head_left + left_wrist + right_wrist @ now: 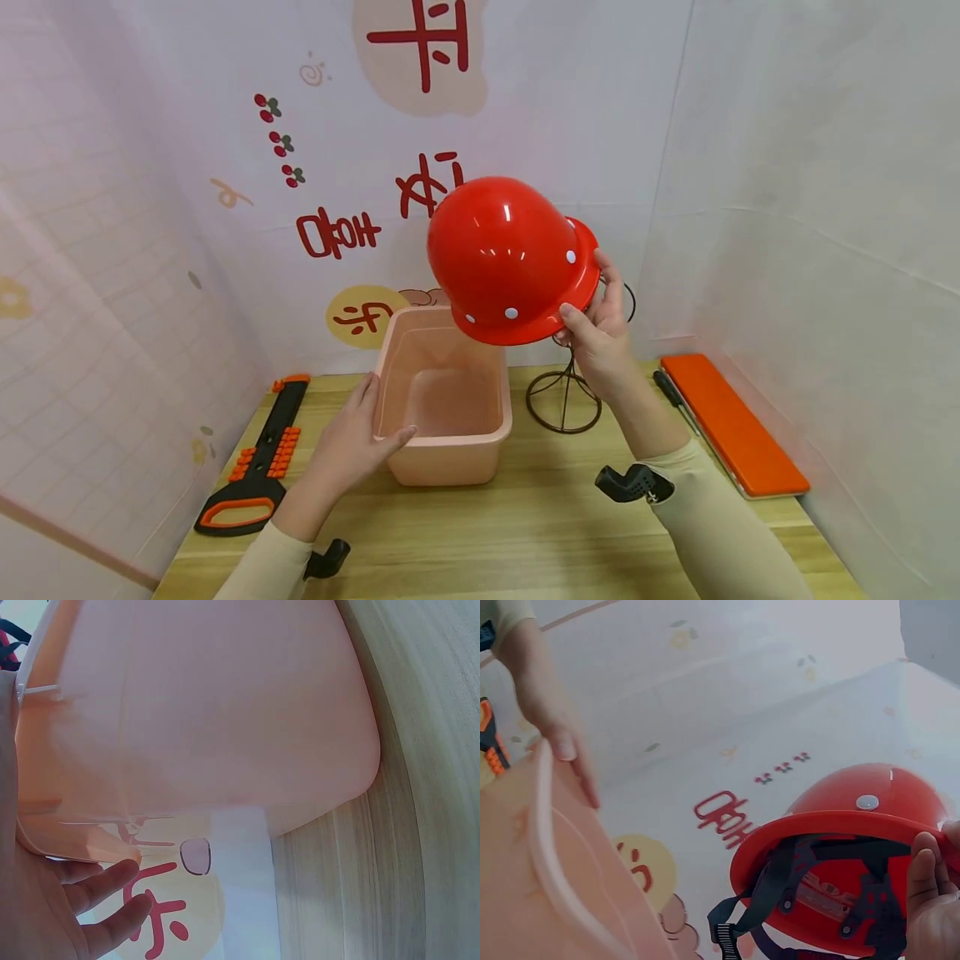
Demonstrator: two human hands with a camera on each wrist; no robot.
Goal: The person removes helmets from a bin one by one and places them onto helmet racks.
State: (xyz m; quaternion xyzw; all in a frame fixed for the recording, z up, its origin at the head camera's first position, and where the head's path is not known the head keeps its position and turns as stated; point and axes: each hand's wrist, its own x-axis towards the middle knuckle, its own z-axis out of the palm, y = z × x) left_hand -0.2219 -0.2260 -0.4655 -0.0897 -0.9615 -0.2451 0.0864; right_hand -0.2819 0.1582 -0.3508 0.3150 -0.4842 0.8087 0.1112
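A glossy red hard hat (502, 258) is up in the air over the right back part of a peach plastic bin (450, 457), crown toward the back left. My right hand (600, 333) pinches its brim, thumb on the near side. Under the shell, the right wrist view shows dark inner webbing and a dangling black chin strap (757, 900). My left hand (352, 437) holds the bin's near left corner, thumb over the front rim. The fingers (105, 889) lie along the outside of the left wall. The bin stands upright on the table with nothing visible inside.
Behind my right hand stands a dark wire stand (564, 404) with a round base. To the right lie an orange flat case (735, 425) and a slim black-handled tool (671, 396). A long black-and-orange tool (262, 454) lies at left. Printed curtains (562, 108) enclose the wooden table (480, 542).
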